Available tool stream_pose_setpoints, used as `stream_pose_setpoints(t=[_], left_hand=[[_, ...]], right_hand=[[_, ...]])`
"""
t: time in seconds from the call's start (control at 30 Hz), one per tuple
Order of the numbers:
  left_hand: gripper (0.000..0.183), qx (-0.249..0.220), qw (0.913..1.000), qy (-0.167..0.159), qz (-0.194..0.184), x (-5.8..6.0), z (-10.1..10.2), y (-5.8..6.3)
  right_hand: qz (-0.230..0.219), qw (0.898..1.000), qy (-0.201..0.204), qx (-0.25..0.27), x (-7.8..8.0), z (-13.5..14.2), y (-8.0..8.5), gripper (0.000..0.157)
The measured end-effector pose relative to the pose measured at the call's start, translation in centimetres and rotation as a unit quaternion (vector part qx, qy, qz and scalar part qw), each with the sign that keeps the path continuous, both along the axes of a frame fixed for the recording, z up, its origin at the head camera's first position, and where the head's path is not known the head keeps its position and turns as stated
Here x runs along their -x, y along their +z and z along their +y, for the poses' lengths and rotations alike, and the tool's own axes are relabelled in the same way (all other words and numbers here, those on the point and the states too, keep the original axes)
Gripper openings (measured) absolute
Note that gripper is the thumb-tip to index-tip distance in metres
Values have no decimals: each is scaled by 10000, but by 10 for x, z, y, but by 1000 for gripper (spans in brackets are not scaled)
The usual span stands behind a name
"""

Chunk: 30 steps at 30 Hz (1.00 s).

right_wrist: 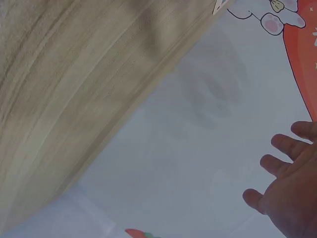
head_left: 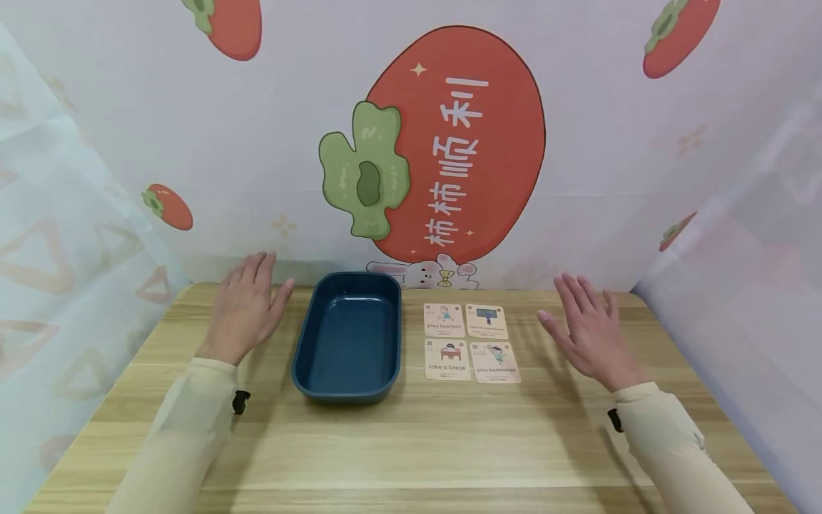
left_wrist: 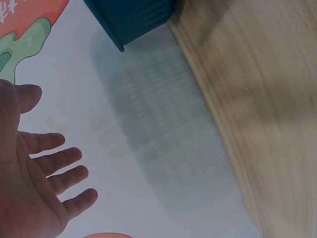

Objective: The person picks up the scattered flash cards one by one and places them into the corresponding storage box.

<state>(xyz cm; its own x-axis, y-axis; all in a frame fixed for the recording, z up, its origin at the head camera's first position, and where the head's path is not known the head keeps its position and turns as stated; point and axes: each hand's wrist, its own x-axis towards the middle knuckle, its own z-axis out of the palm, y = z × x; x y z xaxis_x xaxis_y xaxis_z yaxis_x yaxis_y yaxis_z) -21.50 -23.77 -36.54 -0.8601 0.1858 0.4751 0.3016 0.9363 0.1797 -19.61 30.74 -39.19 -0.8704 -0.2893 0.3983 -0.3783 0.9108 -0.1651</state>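
Note:
My left hand is held out left of a dark blue rectangular tray, fingers extended and nothing in it. In the left wrist view its palm and spread fingers show, with a corner of the tray at the top. On the other side, my right hand is raised over the table, fingers straight and holding nothing. Between it and the tray lie several picture cards in two rows: "play football", a card with a blackboard drawing, "take a break" and "play badminton".
All of it stands on a wood-grain table. A white cloth backdrop printed with persimmons rises behind the far edge. Pale cloth sides close in the left and right.

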Motion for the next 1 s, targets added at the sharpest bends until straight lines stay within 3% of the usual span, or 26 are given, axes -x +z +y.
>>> stream_pose_setpoints(t=[0.23,0.63,1.0], left_hand=[[47,-185,9995,-51,-257,-3,2,-7],[42,-904,9899,-243,-1063,-2,5,-27],[43,-1304,9819,-258,-1348,-2,10,-42]], right_hand=[[133,9998,67,140,-5,-2,-7,58],[-471,9979,146,425,-17,-9,-12,46],[-770,9959,285,375,-22,-11,-26,43]])
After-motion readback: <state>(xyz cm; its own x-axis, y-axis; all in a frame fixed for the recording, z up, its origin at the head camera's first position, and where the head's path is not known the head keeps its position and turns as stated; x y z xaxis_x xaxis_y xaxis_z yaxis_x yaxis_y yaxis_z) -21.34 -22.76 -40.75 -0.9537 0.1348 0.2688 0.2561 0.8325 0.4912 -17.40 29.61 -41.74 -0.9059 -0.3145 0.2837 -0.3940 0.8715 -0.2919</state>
